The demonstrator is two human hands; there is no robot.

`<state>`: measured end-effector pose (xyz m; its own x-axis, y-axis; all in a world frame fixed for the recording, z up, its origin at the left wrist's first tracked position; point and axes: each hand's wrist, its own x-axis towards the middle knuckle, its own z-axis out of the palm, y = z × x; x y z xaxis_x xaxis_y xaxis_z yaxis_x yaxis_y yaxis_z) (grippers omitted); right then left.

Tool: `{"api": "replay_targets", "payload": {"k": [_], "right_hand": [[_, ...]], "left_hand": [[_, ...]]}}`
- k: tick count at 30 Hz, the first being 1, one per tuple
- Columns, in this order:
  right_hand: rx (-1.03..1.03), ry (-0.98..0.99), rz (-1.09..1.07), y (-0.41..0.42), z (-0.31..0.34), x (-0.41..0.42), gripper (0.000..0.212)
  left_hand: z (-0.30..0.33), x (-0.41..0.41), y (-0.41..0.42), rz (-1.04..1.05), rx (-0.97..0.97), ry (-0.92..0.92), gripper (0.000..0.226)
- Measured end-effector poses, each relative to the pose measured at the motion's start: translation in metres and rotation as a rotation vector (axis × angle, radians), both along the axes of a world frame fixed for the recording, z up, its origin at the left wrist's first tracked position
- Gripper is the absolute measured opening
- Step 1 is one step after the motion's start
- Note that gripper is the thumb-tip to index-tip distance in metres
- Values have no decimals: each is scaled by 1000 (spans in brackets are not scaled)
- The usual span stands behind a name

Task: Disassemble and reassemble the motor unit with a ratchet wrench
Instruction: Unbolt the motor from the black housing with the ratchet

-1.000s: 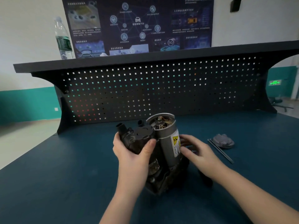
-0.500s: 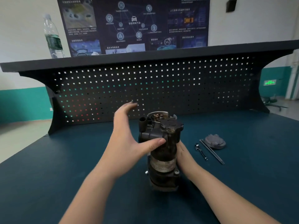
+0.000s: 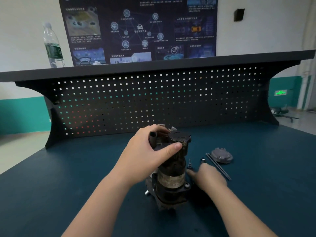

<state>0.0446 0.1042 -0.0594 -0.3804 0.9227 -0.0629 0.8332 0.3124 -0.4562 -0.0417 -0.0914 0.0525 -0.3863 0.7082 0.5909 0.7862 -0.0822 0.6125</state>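
Motor [image 3: 171,175] stands upright on the worktop [image 3: 68,194], abt mid-width, nearer the front edge than the pegboard [image 3: 153,100] at the back. Its dark base sits on the mat; black connector head on top.

L hand [image 3: 147,151] grips the motor's top: thumb pressed across the near side of the head, other fingers curled over the far side.

R hand [image 3: 206,177] is low over the worktop just right of the motor, fingers stretched fwd and loosely together, palm down, holding nothing. Fingertips sit near the wrench [image 3: 189,164], a small metal piece just right of the motor; can't tell if they touch it, and most of it is hidden or blurred.

Further right, toward the right edge: two thin long bolts [image 3: 217,165] lying side by side, running diagonally, and a grey end cap [image 3: 221,156] touching their far end.

Shelf [image 3: 153,65] runs along the top of the pegboard, w/ a water bottle [image 3: 53,47] standing at its left end. Poster [image 3: 136,28] on the wall behind.
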Motion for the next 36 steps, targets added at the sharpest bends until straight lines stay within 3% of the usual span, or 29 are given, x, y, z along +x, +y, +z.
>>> {"api": "replay_targets", "payload": {"k": [3,6,8,9,10,12,15,17,18,20,23,25,29,33,36], "right_hand": [[64,-95,66,-5,-11,-15,41],[19,-115,78,-2,-11,-17,34],[-79,79,75,-2,-3,-8,29],[-139,298,92,1,0,-2,20],[-229,572,116,0,4,5,12],[-366,998,167,-4,12,18,18],[-208,1119,269,-10,23,27,12],[-222,1222,323,-15,29,29,10],[-237,1273,345,-17,32,29,10],[-254,1336,383,-22,37,33,10],[-235,1431,447,-24,44,45,8],[-204,1458,486,-23,42,58,10],[15,1266,604,-16,33,85,39],[256,862,722,-17,30,96,22],[511,632,702,-20,27,95,19]], "left_hand": [[3,5,0,16,-10,-28,57],[6,8,-1,15,5,-53,91],[5,10,-3,21,38,-41,107],[4,10,-5,17,58,-24,109],[4,9,-6,4,77,5,108],[6,12,-9,-20,111,164,95],[17,19,-13,63,100,719,54],[22,28,-11,191,18,1098,43],[23,35,-10,254,-26,1183,41],[17,55,-4,357,-84,1194,32],[2,74,9,398,-113,1008,35],[-11,73,17,357,-63,939,16],[-22,65,21,324,-36,836,40],[-26,64,25,247,-20,879,26],[-33,67,29,261,-144,925,25]]}}
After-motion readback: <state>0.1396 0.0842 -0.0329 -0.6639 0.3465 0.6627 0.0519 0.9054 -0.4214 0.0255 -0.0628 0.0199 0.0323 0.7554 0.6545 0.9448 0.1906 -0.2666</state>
